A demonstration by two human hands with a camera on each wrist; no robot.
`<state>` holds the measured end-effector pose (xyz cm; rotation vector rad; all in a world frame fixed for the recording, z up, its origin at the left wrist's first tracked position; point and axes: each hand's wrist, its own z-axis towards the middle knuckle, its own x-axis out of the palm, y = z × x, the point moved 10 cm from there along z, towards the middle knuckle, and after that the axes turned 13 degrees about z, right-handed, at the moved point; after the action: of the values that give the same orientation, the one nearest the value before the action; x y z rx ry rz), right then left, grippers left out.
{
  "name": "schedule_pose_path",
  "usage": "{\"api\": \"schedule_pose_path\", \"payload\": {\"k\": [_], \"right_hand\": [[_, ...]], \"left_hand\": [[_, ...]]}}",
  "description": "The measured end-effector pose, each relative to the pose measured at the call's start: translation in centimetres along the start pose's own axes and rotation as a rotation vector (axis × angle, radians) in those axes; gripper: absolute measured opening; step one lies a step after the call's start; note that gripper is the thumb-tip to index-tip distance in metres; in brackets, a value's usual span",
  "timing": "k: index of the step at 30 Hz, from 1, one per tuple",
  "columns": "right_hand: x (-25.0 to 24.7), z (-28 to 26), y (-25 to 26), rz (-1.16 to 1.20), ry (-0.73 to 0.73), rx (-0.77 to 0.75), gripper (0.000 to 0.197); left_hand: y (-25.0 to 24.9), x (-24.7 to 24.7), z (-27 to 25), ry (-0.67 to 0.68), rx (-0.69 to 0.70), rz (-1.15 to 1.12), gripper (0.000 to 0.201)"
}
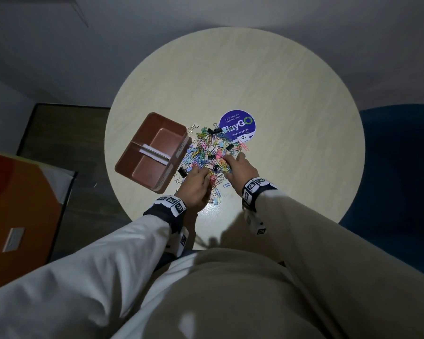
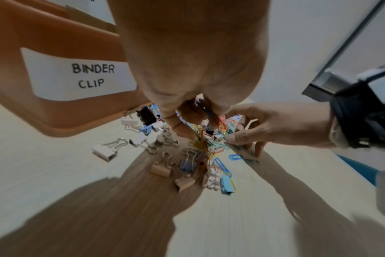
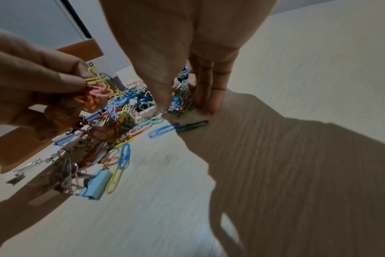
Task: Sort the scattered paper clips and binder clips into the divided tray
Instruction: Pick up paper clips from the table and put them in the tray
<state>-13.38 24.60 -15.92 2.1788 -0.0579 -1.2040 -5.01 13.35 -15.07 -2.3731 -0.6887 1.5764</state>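
A heap of coloured paper clips and binder clips (image 1: 209, 152) lies mid-table, just right of the brown divided tray (image 1: 132, 156). One tray wall carries a "BINDER CLIP" label (image 2: 86, 76). My left hand (image 1: 207, 178) hovers over the heap's near edge and pinches a bunch of paper clips (image 3: 97, 83), some of them dangling. My right hand (image 1: 230, 165) reaches down at the heap's right side. Its fingertips (image 3: 207, 102) touch the table and its thumb (image 3: 163, 99) stands apart, with clips lying between. Both tray compartments look bare.
The round pale table (image 1: 291, 99) bears a purple round sticker (image 1: 238, 126) behind the heap. Loose blue (image 3: 163, 130) and green (image 3: 193, 126) paper clips lie near my right hand. A blue chair (image 1: 402, 167) stands at the right, an orange panel (image 1: 17, 216) at the left.
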Motion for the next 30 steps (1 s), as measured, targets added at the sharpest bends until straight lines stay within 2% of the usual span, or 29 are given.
{"api": "schedule_pose_path", "payload": {"k": [5,8,13,16,20,23,27,30], "right_hand": [[0.7,-0.4,0.1,-0.005,0.007,-0.014,0.027],[0.8,-0.6,0.0,0.047,0.01,-0.011,0.026],[-0.4,-0.9,-1.0,0.276,-0.044,0.046,0.022],[-0.9,-1.1,-2.5,0.465,-0.101,0.126,0.025],[-0.9,-1.9,-3.5,0.619,-0.093,0.241,0.039],[-1.2,-2.0,-3.8,0.784,-0.133,0.282,0.031],[-0.2,-1.7,-4.7,0.964,-0.17,0.368,0.037],[0.1,-1.9,-4.6,1.088,-0.154,0.428,0.032]], "left_hand": [[-0.4,-1.0,-0.9,0.036,-0.054,-0.243,0.027],[-0.2,-1.2,-1.1,0.062,-0.126,-0.445,0.035],[-1.4,-1.2,-2.0,0.111,-0.211,-0.871,0.033],[-1.1,-0.8,-1.5,0.096,-0.219,-0.906,0.035],[-1.1,-0.6,-1.2,0.093,-0.218,-0.969,0.028],[-1.2,-0.8,-1.1,0.084,-0.219,-0.967,0.028],[-1.6,-1.5,-1.2,0.091,-0.219,-0.966,0.029],[-1.1,-2.4,-1.3,0.04,-0.218,-0.879,0.033]]}}
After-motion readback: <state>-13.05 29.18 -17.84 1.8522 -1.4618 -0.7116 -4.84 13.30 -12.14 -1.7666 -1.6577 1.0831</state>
